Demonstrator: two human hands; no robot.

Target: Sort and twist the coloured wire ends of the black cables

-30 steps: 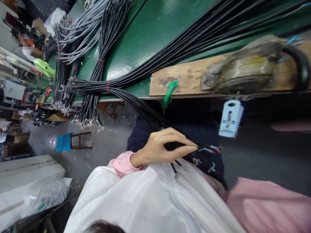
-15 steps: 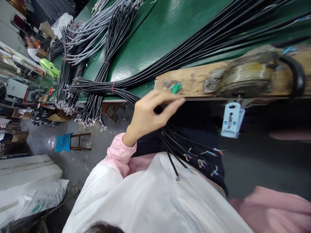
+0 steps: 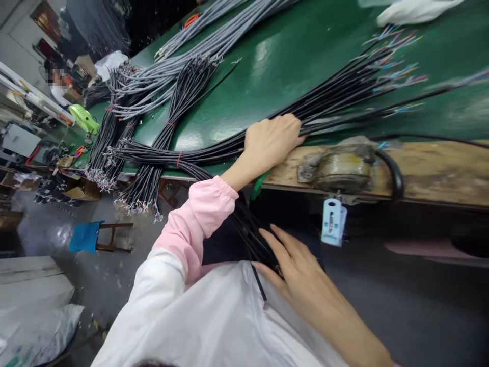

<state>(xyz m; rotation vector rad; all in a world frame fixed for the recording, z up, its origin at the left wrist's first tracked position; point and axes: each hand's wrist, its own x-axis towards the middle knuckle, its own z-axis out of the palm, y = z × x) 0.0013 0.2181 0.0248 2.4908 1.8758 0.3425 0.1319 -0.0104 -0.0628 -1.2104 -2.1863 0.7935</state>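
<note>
My left hand (image 3: 273,138), in a pink cuff, has its fingers closed over a bundle of black cables (image 3: 340,89) at the table's edge. The cables' stripped ends fan out to the right, showing coloured wires. Lower down, my right hand (image 3: 300,267) reaches over more black cables (image 3: 248,234) hanging at my lap. Its fingers are stretched and apart, against or just above those cables; exact contact is hard to tell. One loose cable end (image 3: 263,300) lies on my white apron. A red tie (image 3: 179,159) binds the cables left of my left hand.
Along the green table's (image 3: 263,56) edge runs a wooden board (image 3: 439,168) carrying a taped device (image 3: 342,165) with a blue clip (image 3: 333,221) below. Grey cables (image 3: 237,30) and another tied black bundle (image 3: 183,97) lie behind. A blue stool (image 3: 86,237) stands left; a person sits far back.
My left hand has moved up and right from a pinch above the board's edge onto the cable bundle. My right hand has come into view at the lap cables. The view has shifted.
</note>
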